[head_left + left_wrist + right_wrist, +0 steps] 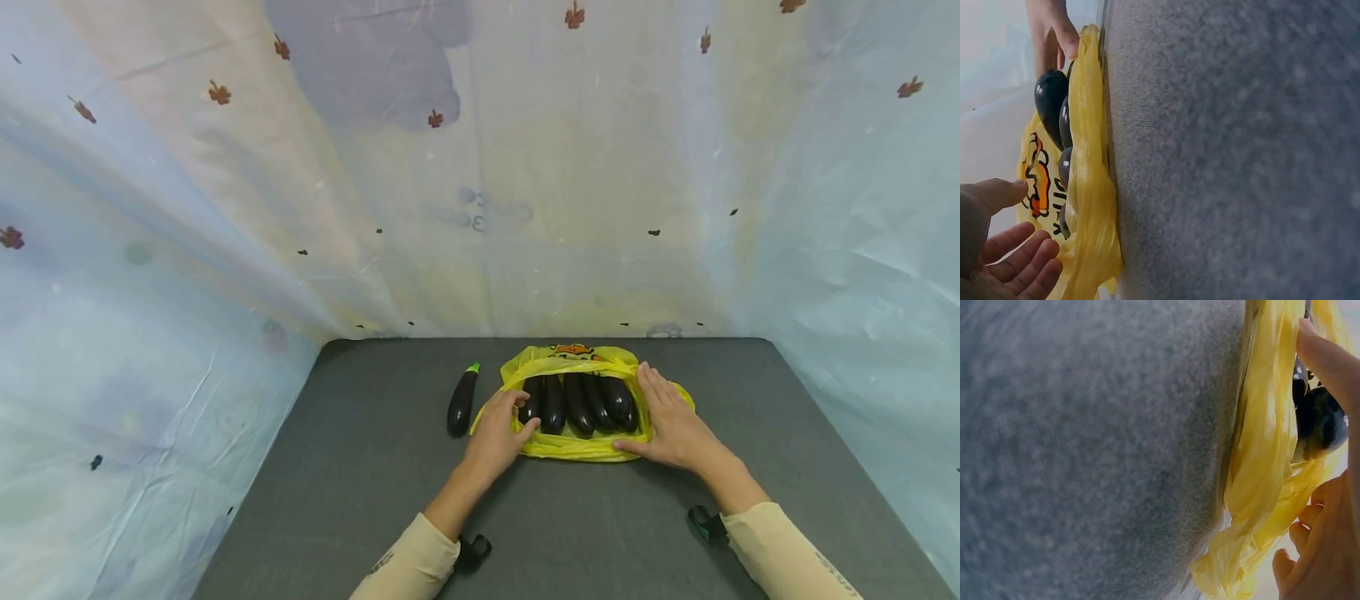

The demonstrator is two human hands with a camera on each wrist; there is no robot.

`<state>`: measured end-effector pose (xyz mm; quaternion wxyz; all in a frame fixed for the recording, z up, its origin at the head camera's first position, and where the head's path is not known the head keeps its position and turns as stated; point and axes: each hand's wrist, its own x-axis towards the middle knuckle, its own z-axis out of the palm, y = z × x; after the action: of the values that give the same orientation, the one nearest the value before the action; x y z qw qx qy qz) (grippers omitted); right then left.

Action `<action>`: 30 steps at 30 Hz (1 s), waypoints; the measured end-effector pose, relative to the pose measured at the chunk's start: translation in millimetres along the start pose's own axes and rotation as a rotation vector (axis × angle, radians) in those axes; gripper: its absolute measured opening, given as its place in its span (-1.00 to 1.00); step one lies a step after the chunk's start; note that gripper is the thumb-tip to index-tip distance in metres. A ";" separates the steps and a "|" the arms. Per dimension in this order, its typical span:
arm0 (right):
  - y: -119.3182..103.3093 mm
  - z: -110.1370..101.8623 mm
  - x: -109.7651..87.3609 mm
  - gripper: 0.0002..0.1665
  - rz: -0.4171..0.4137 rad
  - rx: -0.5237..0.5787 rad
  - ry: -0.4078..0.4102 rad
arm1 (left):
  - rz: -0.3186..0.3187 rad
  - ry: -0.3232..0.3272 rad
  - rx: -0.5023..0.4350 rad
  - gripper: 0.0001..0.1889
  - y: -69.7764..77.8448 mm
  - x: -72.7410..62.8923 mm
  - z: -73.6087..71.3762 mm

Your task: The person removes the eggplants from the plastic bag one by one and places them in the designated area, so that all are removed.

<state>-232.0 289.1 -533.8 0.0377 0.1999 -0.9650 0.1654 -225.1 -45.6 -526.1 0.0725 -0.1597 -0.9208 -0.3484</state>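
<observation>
Between hands (495, 433) (673, 427), thumbs apart from fingers: bagged eggplants (579, 404), long axes front to back, rounded ends nearer.

left fingers (1024, 256): loosely bent | right fingers (657, 390): nearly straight | forearms (456, 500): angled forward

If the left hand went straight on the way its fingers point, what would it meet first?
Most likely the leftmost eggplant inside the yellow bag, though depth is unclear and the left hand might brush the bag first.
</observation>
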 end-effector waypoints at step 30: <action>-2.2 -0.5 0.8 0.64 -0.025 -0.006 0.031 | -0.052 0.013 0.244 -0.47 -5.9 13.7 13.6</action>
<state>-231.9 287.1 -532.6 0.0555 0.2093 -0.9622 0.1651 -240.2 -37.3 -536.5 0.0884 -0.1236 -0.9596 -0.2366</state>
